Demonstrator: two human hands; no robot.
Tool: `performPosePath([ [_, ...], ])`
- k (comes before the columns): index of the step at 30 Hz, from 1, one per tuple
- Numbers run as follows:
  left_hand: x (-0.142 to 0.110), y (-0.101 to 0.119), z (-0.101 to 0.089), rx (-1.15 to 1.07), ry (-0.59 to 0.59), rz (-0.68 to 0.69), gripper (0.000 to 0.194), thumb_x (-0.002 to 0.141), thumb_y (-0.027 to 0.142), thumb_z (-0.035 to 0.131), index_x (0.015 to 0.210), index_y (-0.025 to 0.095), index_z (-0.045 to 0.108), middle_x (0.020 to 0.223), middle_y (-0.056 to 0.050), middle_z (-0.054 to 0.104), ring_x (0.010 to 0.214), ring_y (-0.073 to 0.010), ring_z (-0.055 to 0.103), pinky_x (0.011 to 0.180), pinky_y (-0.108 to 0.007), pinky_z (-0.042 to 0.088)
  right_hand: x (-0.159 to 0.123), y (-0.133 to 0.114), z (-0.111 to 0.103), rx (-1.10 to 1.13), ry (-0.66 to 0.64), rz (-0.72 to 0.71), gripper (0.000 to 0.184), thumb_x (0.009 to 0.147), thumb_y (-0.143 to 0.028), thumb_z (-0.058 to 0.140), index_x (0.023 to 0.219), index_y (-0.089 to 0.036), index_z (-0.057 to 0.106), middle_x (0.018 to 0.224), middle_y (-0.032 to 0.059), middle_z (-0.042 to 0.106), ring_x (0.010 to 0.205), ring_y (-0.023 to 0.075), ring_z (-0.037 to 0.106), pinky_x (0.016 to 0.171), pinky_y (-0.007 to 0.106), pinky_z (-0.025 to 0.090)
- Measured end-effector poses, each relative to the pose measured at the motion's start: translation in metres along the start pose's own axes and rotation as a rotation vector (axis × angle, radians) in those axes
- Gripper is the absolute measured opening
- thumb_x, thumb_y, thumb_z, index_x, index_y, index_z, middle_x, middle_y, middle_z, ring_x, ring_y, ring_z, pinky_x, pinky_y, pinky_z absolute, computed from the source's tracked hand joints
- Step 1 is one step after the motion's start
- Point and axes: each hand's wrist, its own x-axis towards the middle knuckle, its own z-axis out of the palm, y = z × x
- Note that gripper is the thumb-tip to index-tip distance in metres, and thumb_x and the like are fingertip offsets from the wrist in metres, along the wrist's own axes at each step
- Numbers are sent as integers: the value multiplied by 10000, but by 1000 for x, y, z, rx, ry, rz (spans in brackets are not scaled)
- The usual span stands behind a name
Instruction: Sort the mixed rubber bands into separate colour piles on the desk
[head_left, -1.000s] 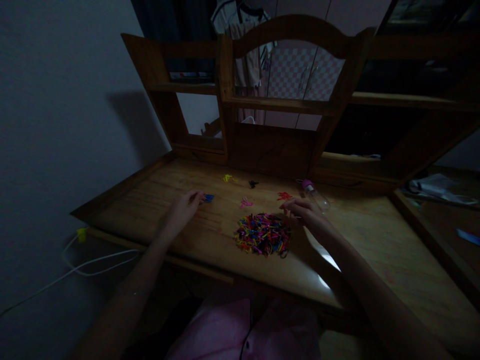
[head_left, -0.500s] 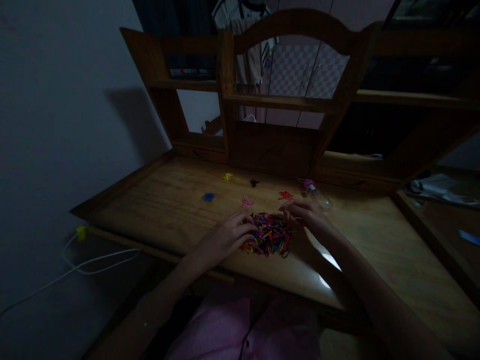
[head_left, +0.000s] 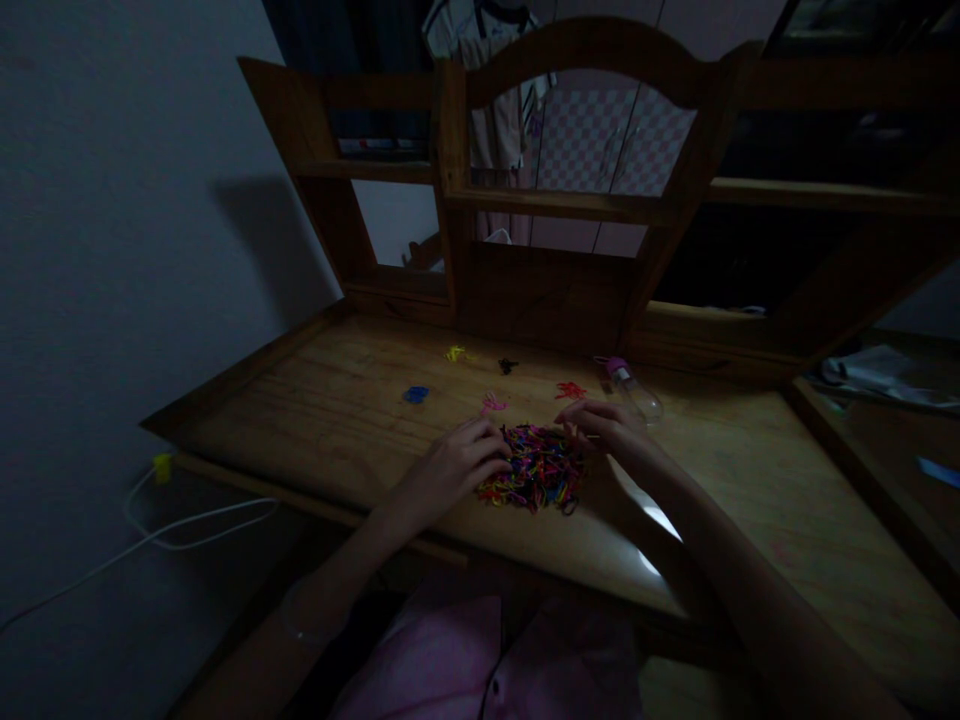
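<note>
A heap of small, many-coloured elastic bands [head_left: 536, 470] lies on the wooden desk [head_left: 300, 400] in front of me. At the heap's left edge rests my left hand [head_left: 469, 460], its bent fingers apart and touching the bands. My right hand [head_left: 600, 422] is over the far right edge, fingers curled together and pointing down; what they hold, if anything, is too dark to make out. Beyond the heap lie small single-colour groups: pink bands [head_left: 493, 402], red bands [head_left: 571, 390], blue bands [head_left: 416, 395], black bands [head_left: 508, 366] and yellow bands [head_left: 456, 354].
A clear bottle with a purple cap [head_left: 634, 390] lies on its side behind my right hand. Wooden shelving [head_left: 555, 207] rises along the back of the desk. On the left, a white cable [head_left: 202, 522] hangs beside the desk edge. The room is dim.
My left hand has shifted very slightly at the heap's edge. The right hand stays almost in place, and the colour groups have not changed.
</note>
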Motion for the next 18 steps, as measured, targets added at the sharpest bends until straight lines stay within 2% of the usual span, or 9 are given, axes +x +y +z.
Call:
performPosePath([
  [5, 3, 3, -6, -99, 36, -45, 88, 878, 259, 574, 890, 209, 645, 941, -25, 620, 918, -163, 603, 845, -291, 470, 0, 1, 0, -19, 4, 7, 289, 811, -444, 573, 886, -189, 686, 788, 44, 609, 645, 144, 518, 501, 240, 354],
  [11, 4, 9, -8, -119, 64, -113, 101, 882, 247, 561, 929, 216, 645, 948, -11, 666, 916, -162, 620, 842, -288, 476, 1, 0, 0, -32, -14, -10, 280, 820, -442, 574, 871, -191, 690, 769, 34, 610, 604, 129, 501, 490, 242, 330],
  [14, 3, 11, -6, -135, 80, -154, 114, 873, 253, 573, 943, 226, 658, 955, -4, 682, 913, -161, 629, 845, -283, 486, -2, -7, 4, -109, -23, -94, 284, 826, -452, 573, 905, -203, 684, 801, 33, 630, 657, 145, 539, 532, 251, 371],
  [18, 4, 16, -3, -226, 135, -213, 113, 860, 263, 592, 934, 224, 668, 935, -3, 696, 886, -158, 647, 816, -273, 510, -11, -16, 19, -311, -102, -300, 282, 790, -436, 648, 985, -234, 676, 880, 36, 658, 721, 162, 567, 602, 270, 415],
])
